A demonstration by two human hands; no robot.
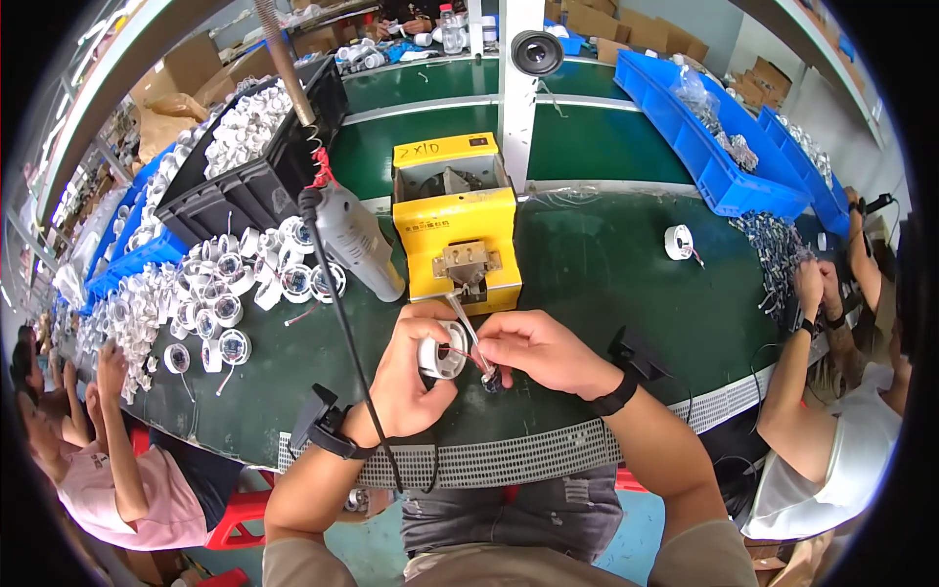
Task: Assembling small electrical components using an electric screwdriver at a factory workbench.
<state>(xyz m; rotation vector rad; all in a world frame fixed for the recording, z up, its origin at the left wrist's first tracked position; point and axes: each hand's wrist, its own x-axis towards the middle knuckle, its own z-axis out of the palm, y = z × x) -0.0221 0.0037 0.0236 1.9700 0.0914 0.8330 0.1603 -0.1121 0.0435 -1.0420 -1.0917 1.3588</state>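
Note:
My left hand (406, 377) is closed round a white ring-shaped plastic housing (442, 358), its open side turned to the right. With thumb and forefinger pinched, my right hand (548, 354) grips a slim metal tool (462, 318) that looks like tweezers. Below those fingertips hangs a small dark component (491, 380) with thin red wires leading toward the housing; its kind cannot be made out. Both hands are in front of a yellow machine (460, 230) with a metal block on its front. A grey electric screwdriver (357, 240) hangs to its left on a red coiled cord.
Several white housings with wires (230, 303) lie in a heap on the green bench at left. A black crate (249, 147) holds white parts. Blue bins (685, 137) and a pile of wired parts (768, 254) are at right, near co-workers. One housing (678, 242) lies alone.

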